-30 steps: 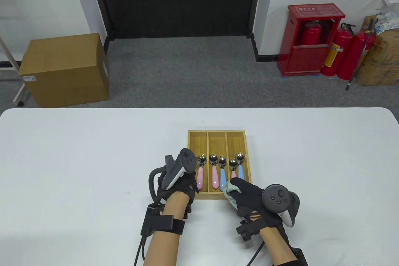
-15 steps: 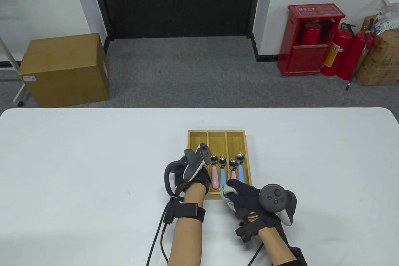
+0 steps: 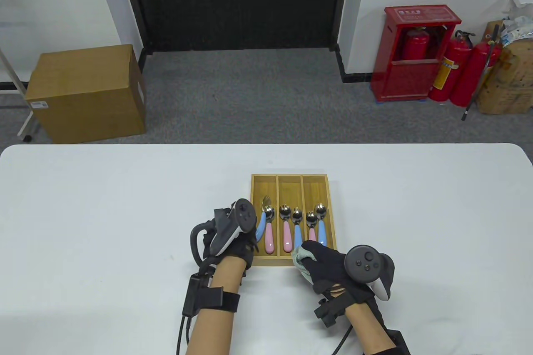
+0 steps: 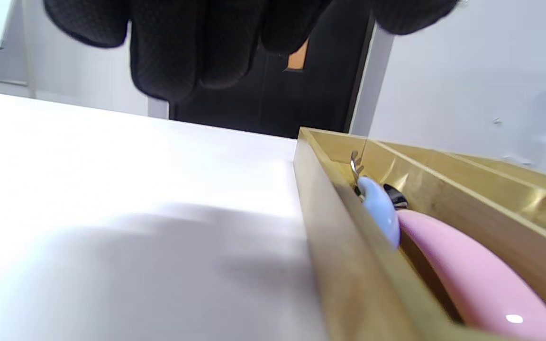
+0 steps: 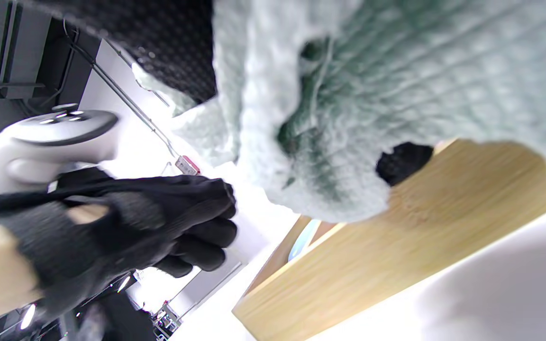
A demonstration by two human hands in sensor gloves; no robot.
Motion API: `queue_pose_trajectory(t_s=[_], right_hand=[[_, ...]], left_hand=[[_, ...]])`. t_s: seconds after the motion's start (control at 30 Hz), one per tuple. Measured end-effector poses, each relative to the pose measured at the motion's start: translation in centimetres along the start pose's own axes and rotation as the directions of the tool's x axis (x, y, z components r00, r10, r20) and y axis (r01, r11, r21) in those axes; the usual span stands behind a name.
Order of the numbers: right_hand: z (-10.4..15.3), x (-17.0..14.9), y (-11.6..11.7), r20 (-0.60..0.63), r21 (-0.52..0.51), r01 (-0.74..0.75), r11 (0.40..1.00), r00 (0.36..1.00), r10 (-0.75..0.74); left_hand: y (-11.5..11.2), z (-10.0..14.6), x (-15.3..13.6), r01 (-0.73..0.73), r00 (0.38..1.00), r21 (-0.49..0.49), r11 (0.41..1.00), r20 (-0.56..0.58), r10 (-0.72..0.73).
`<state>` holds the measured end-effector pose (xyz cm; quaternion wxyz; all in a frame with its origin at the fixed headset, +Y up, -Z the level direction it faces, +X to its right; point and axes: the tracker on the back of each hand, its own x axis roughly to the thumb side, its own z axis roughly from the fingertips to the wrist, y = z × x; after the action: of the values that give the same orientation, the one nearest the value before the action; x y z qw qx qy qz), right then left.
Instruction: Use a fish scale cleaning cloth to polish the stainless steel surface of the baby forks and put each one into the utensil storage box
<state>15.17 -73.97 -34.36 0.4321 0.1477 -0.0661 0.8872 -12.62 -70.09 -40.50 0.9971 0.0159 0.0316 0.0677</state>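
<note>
Fork (image 3: 261,219), blue-handled, lay lengthwise in the box's (image 3: 291,262) left compartment, tines pointing away, just right of the nearer left hand (image 3: 233,242), whose fingers hung empty, while the right hand (image 3: 329,265) clutched the cloth (image 3: 300,256) at the box's near edge.

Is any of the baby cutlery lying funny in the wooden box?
Yes. In the left slot of the wooden storage box, the blue-handled baby fork lies slanted, its handle propped on the box's left wall. The other pieces, like the pink-handled utensil beside it, lie straight.
</note>
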Motion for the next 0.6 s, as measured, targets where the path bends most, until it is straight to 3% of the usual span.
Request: queue_pose_trajectory(t_s=[0.2, 0.37, 0.47, 0.53, 0.6], right_hand=[[-0.1, 0.1, -0.1, 0.012, -0.026, 0.027, 0.999, 1.000, -0.027], [0.0, 0.4, 0.5, 0.021, 0.038, 0.059, 0.998, 0.998, -0.060], [-0.1, 1.0, 1.0, 0.032, 0.125, 0.062, 0.990, 0.997, -0.066], [0.0, 1.4, 1.4, 0.049, 0.130, 0.060, 0.990, 0.997, -0.067], [0.1, 2.0, 1.7, 0.056, 0.129, 0.045, 0.991, 0.997, -0.052]], left_hand=[[1.0, 3.9, -3.6, -0.078, 0.992, -0.031, 0.996, 0.097, 0.081], [0.1, 6.1, -6.1, -0.113, 0.975, 0.019, 0.993, 0.193, 0.108], [-1.5, 7.1, -8.1, -0.135, 0.976, 0.114, 0.984, 0.188, 0.112], [-1.5, 7.0, -9.2, -0.167, 0.973, 0.052, 0.985, 0.167, 0.156], [-1.1, 7.3, -10.2, -0.224, 0.966, 0.085, 0.971, 0.151, 0.210]])
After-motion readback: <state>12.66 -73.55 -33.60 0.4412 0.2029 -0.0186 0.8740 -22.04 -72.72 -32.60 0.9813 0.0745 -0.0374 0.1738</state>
